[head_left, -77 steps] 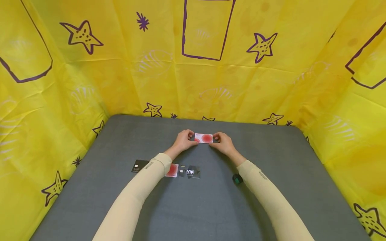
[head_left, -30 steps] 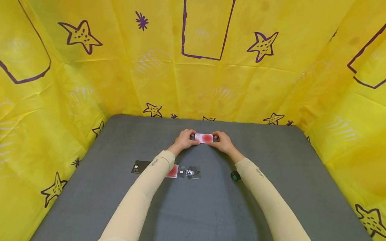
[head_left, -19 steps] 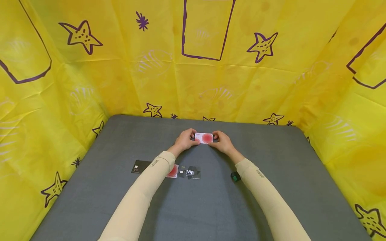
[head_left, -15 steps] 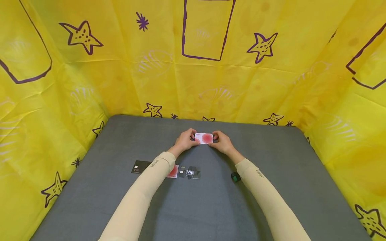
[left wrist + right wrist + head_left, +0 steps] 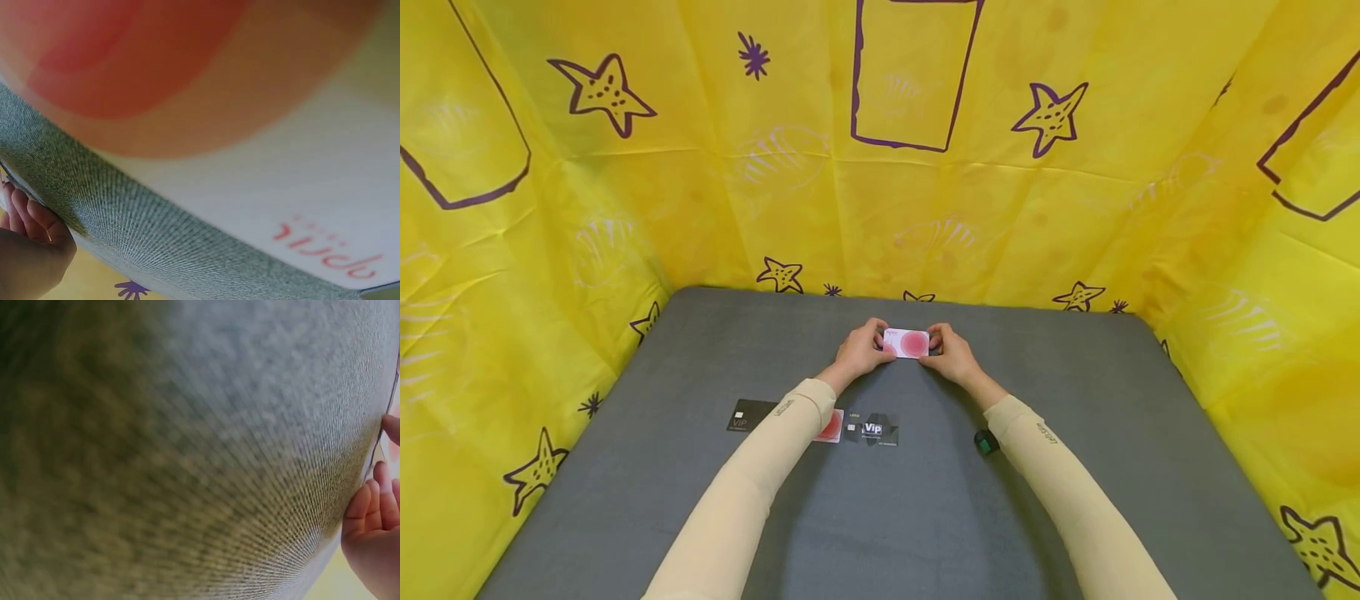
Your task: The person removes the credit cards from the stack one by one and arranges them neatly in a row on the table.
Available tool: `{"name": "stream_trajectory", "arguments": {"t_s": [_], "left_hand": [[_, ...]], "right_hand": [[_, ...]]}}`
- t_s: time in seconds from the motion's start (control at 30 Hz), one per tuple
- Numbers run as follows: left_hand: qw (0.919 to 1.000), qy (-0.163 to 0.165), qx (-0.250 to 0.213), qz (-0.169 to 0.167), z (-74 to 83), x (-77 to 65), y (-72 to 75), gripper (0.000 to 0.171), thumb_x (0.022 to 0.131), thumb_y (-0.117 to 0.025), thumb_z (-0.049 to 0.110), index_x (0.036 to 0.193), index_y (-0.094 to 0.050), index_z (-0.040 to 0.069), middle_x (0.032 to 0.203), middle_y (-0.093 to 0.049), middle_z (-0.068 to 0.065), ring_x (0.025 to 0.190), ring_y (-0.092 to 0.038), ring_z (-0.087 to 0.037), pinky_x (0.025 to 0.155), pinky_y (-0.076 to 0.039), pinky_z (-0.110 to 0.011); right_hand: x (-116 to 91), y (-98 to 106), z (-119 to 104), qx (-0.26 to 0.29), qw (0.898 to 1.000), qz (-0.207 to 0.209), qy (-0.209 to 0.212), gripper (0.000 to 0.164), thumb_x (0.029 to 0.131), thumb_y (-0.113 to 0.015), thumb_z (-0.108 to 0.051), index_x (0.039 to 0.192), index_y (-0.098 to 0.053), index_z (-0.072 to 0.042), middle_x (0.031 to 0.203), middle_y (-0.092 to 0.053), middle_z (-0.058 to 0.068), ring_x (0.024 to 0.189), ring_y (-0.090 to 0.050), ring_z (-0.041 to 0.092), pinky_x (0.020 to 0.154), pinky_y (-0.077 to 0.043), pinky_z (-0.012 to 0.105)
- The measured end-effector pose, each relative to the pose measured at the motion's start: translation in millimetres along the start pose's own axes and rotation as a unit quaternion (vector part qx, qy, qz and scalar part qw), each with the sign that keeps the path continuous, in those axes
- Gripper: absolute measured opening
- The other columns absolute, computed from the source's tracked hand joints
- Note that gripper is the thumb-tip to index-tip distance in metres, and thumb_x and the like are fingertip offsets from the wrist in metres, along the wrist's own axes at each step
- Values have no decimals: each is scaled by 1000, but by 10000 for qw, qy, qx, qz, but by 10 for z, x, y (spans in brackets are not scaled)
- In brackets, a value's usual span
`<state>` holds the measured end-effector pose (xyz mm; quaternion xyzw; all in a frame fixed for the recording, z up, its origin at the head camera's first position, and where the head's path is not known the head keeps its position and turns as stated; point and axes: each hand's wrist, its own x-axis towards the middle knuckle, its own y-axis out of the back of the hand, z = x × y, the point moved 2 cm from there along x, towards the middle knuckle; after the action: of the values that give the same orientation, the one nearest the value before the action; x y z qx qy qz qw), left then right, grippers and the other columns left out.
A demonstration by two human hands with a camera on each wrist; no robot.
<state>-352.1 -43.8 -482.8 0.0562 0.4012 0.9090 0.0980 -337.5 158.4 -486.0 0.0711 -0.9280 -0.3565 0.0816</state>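
Observation:
A white card with red-pink circles is held lengthwise between both hands, over the far middle of the grey table. My left hand pinches its left end, thumb at the near corner and fingers curled by the far one. The right hand grips the opposite end in the same way. In the left wrist view a similar card fills the frame, with the left hand at the lower left. The right wrist view has the right hand at its right edge.
On the grey table, a black VIP card, a second red-circle card and a dark grey Vip card lie in a row. The left sleeve partly covers this row. Yellow patterned cloth walls the back and sides.
The held card's far edge has risen slightly, so more of its face shows. Both hands keep their grip at nearly the same spot. The left forearm has shifted slightly right.

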Motion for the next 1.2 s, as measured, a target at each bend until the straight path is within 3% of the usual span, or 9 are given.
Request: {"name": "stream_trajectory", "arguments": {"t_s": [0.27,0.6,1.2], "left_hand": [[9998,-30,-197,94,20,-54,21,54,81,-81,18,127,-53,11,95,-59,-4,82,-53,-19,76,-44,-33],[9987,-328,-359,135,30,-96,27,53,80,-82,17,125,-54,9,93,-58,-5,82,-53,-19,76,-44,-32],[9981,-545,-269,-94,20,-229,39,54,79,-82,15,125,-54,8,92,-58,-2,84,-53,-18,79,-45,-30]], "right_hand": [[-13,-32,9,36,9999,76,81,55,77,-80,-8,122,-49,1,96,-59,14,79,-50,24,73,-41,31],[-66,-17,13,17,9999,146,88,55,76,-81,-8,121,-49,0,94,-59,12,79,-50,23,73,-40,31],[-238,11,-13,57,9998,56,157,54,77,-81,-8,121,-50,-1,95,-58,11,83,-49,25,75,-40,33]]}}
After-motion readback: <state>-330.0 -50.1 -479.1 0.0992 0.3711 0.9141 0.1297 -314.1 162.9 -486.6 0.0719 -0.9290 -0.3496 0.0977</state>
